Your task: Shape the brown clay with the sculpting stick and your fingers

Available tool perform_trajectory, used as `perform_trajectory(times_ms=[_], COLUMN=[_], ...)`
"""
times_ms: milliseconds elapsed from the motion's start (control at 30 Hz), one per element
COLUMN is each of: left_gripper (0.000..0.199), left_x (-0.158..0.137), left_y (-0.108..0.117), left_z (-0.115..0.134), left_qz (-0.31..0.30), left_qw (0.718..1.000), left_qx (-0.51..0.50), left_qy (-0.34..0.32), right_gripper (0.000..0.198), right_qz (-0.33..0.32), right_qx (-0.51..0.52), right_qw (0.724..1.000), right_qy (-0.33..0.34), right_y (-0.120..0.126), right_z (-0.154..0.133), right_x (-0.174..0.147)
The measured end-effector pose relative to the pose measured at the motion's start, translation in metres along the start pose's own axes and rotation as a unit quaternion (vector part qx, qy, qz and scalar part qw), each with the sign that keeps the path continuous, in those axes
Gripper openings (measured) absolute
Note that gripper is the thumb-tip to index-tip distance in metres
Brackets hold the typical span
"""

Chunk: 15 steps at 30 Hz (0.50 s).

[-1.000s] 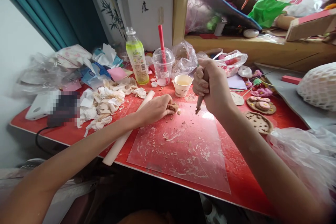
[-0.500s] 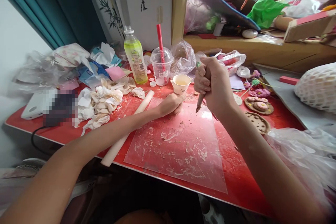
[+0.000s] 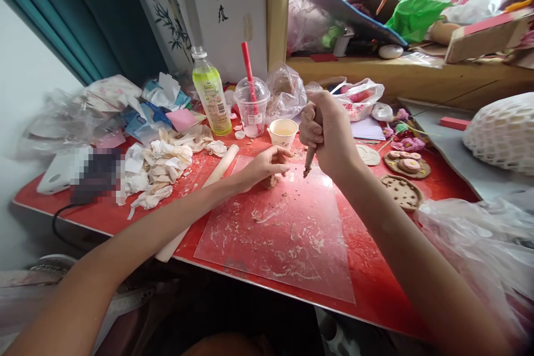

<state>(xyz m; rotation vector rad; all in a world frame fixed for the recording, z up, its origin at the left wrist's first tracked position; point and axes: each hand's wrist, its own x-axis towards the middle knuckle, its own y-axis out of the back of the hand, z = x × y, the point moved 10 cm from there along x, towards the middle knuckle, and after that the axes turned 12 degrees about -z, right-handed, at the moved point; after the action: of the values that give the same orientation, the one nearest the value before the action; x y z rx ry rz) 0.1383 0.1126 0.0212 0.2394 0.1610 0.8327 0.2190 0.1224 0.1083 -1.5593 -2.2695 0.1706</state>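
Observation:
My right hand (image 3: 327,130) is closed in a fist around a slim, clay-smeared modelling tool (image 3: 310,157). The tool points down above the clear plastic board (image 3: 267,250), and brown bits cling to its tip. To its left, my left hand (image 3: 265,168) has its fingers stretched out and its thumb apart. A small brown lump of clay (image 3: 272,181) shows beneath that palm, partly hidden by it. Just behind the left fingertips stands a paper cup (image 3: 282,133) with pale liquid. Crumbs and dried smears are scattered over the board.
A pale rolling pin (image 3: 223,166) lies along the board's left edge. Crumpled tissues (image 3: 167,161), a green drink bottle (image 3: 211,94) and a plastic cup (image 3: 252,105) with a red straw stand beyond. Decorated clay discs (image 3: 403,192) and a plastic bag (image 3: 471,233) are at right.
My left hand has uncurled its fingers, and the clay lump under it now shows. My right hand still grips the tool, pointing down. The whole view has shifted slightly.

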Motion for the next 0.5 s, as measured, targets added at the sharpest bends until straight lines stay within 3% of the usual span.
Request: perform_trajectory(times_ms=[67, 167, 233, 300, 367, 400, 500], left_gripper=[0.038, 0.036, 0.037, 0.040, 0.040, 0.034, 0.034], left_x=[-0.007, -0.026, -0.040, -0.049, -0.051, -0.052, -0.048], left_y=[0.005, 0.008, 0.002, -0.013, -0.039, -0.060, -0.096], left_z=[0.005, -0.001, -0.008, -0.013, -0.002, 0.005, 0.020], left_qz=[-0.016, -0.050, -0.075, -0.097, -0.109, -0.142, -0.144], left_qw=[0.990, 0.937, 0.922, 0.929, 0.922, 0.896, 0.828], left_qx=[0.134, 0.345, 0.380, 0.356, 0.368, 0.404, 0.490], left_qy=[-0.036, -0.033, -0.016, -0.005, -0.061, -0.117, -0.230], right_gripper=[0.039, 0.038, 0.037, 0.037, 0.037, 0.036, 0.035], right_qz=[-0.004, 0.001, 0.006, 0.005, -0.001, -0.003, 0.012], right_qx=[-0.004, 0.004, 0.016, 0.029, 0.045, 0.055, 0.075], right_qw=[1.000, 1.000, 1.000, 1.000, 0.999, 0.998, 0.996], right_qy=[0.003, 0.005, 0.005, 0.000, -0.011, -0.018, -0.036], right_y=[-0.001, 0.000, 0.000, -0.001, -0.003, -0.003, 0.005], right_z=[-0.003, -0.006, -0.005, 0.000, 0.010, 0.016, 0.034], right_x=[0.000, 0.000, 0.000, 0.001, 0.003, 0.003, 0.005])
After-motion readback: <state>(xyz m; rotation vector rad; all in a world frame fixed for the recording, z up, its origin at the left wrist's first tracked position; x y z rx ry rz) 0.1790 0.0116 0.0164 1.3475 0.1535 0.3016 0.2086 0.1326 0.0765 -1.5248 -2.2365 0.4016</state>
